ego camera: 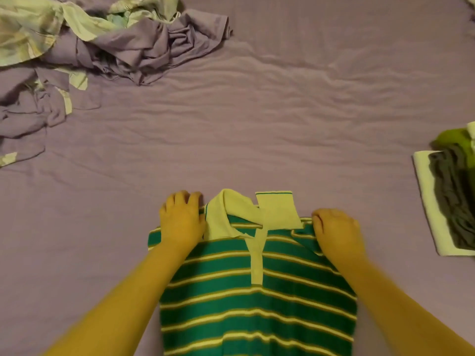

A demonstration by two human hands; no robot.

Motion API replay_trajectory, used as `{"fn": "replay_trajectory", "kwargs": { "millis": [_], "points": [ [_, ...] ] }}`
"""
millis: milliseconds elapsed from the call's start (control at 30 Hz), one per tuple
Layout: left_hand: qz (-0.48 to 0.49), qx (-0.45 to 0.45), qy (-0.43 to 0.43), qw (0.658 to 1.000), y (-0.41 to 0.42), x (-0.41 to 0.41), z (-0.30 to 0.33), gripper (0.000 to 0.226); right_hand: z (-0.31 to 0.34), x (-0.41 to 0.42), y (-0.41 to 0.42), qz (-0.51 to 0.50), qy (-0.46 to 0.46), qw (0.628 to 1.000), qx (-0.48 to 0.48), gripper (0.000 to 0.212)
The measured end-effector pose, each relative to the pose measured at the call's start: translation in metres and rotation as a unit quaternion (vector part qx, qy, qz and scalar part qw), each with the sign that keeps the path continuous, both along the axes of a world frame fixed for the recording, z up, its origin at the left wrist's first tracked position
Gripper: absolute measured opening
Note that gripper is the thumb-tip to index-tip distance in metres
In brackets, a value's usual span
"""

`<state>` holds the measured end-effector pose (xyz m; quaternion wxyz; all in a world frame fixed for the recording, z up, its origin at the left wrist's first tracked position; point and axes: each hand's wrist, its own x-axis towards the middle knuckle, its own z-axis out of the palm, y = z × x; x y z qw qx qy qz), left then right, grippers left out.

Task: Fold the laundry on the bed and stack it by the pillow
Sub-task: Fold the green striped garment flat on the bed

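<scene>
Under both hands lies a green striped polo shirt (257, 291), face up on the purple bed (257, 124), with its sides already turned in so that it makes a narrow strip. Its long axis runs straight away from the person, the pale collar (246, 214) at the far end and the hem at the near end, out of view. The left hand (181, 222) rests on the left shoulder of the shirt with curled fingers; whether it pinches the cloth I cannot tell. The right hand (334, 231) is closed on the right shoulder edge, and seems to pinch it. Both hands are about equally near to the collar, one on each side, so the next fold (my judgement only) would be along this long axis, collar and hem brought together.

Further away, to the right of the right hand, a small stack of folded clothes (452, 201) sits at the edge of the view: something dark grey on a white piece, with a bright green piece behind. No pillow is visible. Far beyond the left hand, a crumpled heap of unfolded laundry (102, 42) waits, purple cloth mixed with pale patterned cloth.
</scene>
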<state>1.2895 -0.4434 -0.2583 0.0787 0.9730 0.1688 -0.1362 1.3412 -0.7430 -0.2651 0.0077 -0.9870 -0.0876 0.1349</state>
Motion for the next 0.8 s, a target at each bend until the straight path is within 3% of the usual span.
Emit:
{"fn": "replay_trajectory", "kwargs": {
  "millis": [67,133,233,300,367,467,533,667,800],
  "points": [
    [-0.008,-0.005,-0.089,0.996,-0.019,0.008,0.005,0.041,-0.005,0.012,0.005,0.002,0.009,1.000,0.025,0.028],
    [-0.043,-0.065,-0.161,0.984,-0.044,0.021,0.010,0.033,-0.009,0.026,0.012,-0.044,0.050,0.992,0.111,0.027],
    [-0.056,-0.173,-0.113,0.977,-0.078,0.044,0.011,0.026,-0.011,0.042,0.029,-0.064,0.150,0.952,0.260,0.039],
    [-0.096,-0.126,-0.073,0.985,-0.088,0.056,0.005,0.031,-0.017,0.050,0.039,-0.021,0.182,0.956,0.230,0.051],
    [-0.131,-0.076,-0.026,0.988,-0.088,0.062,0.001,0.032,-0.022,0.052,0.043,0.001,0.175,0.965,0.198,0.046],
    [-0.170,-0.111,0.043,0.978,-0.080,0.061,0.002,0.028,-0.024,0.049,0.037,-0.017,0.151,0.954,0.259,0.028],
    [-0.189,-0.145,0.069,0.969,-0.075,0.057,0.004,0.025,-0.022,0.046,0.030,-0.013,0.146,0.947,0.286,0.027],
    [-0.195,-0.151,0.087,0.965,-0.071,0.050,0.003,0.028,-0.018,0.044,0.032,0.075,0.151,0.966,0.198,0.049],
    [-0.236,-0.095,0.086,0.963,-0.073,0.042,-0.001,0.038,-0.015,0.049,0.061,0.152,0.085,0.979,0.106,0.059]
  ]
}}
